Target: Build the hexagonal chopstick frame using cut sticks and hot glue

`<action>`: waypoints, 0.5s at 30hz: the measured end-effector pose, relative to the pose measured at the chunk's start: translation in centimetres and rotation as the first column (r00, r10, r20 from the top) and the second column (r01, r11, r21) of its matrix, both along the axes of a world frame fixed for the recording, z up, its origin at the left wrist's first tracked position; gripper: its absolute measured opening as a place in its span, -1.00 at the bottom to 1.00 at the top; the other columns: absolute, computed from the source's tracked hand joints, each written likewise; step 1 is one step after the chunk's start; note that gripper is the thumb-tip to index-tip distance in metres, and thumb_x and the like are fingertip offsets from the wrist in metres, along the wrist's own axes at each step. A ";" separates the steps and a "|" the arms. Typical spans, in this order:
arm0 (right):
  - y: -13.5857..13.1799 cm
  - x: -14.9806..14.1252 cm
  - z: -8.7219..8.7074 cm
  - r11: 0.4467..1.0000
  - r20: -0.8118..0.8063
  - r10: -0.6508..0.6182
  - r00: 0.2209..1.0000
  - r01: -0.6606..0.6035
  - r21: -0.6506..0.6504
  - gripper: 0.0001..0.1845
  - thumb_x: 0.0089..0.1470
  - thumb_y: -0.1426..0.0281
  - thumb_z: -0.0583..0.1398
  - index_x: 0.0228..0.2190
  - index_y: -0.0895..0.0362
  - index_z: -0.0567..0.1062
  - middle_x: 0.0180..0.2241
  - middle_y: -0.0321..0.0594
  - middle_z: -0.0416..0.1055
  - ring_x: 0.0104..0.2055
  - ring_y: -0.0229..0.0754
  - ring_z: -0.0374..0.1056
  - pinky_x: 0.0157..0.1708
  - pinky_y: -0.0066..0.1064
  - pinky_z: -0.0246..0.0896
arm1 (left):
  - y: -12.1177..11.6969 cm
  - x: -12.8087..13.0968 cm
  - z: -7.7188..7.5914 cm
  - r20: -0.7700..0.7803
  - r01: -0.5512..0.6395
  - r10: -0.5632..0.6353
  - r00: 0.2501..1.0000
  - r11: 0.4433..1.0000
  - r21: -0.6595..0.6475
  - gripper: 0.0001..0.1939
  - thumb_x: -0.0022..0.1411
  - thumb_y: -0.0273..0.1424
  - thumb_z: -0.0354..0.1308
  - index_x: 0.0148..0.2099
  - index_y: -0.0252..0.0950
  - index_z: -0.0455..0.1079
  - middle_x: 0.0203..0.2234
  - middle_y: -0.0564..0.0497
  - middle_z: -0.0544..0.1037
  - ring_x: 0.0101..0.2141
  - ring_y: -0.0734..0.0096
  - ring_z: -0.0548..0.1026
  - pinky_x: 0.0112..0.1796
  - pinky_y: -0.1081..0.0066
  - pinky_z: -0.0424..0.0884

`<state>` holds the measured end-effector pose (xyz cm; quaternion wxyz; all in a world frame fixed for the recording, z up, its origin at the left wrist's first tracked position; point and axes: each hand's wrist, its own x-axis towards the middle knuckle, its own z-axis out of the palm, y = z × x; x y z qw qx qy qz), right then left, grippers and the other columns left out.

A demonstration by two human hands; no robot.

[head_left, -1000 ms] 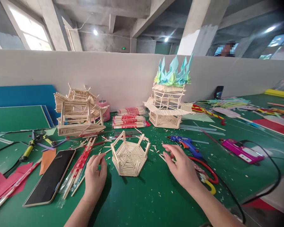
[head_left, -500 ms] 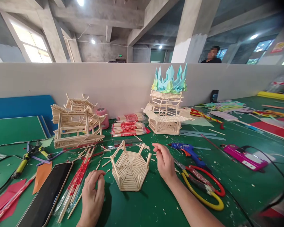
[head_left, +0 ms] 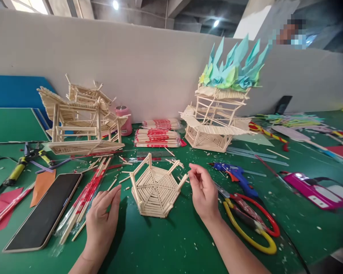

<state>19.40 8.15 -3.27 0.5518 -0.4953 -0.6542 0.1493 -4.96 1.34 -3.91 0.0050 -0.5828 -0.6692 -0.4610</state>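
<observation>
Fingers (head_left: pixel 200 171) half-open: left hand (head_left: pixel 102 213) clear of stick frame (head_left: pixel 156 190), right hand (head_left: pixel 205 196) near its edge, bare tabletop (head_left: pixel 157 249) nearside

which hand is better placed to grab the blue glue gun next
Likely the right hand: it is near the glue gun, while the left hand is across the stick frame from it.

Tan stick frame (head_left: pixel 155 186) has kinda a spiderweb pattern, surface (head_left: pixel 160 251) is green, glue gun (head_left: pixel 240 176) mostly blue.

Lamps (head_left: pixel 216 23) glare | soft table (head_left: pixel 165 251) shadows | right edge apparently blurred
</observation>
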 end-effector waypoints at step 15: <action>0.4 0.8 -0.5 0.995 -0.047 -0.098 0.994 0.096 -0.037 -0.76 0.10 0.31 0.09 -0.20 0.14 0.38 -0.39 -0.20 0.34 -0.38 -0.16 0.30 -0.36 -0.26 0.27 | -0.2 -1.9 2.6 0.205 -0.179 0.171 0.964 0.984 0.020 -0.71 0.21 -0.25 0.01 -0.17 -0.31 0.43 -0.40 0.00 0.50 -0.42 0.40 0.45 -0.45 0.46 0.35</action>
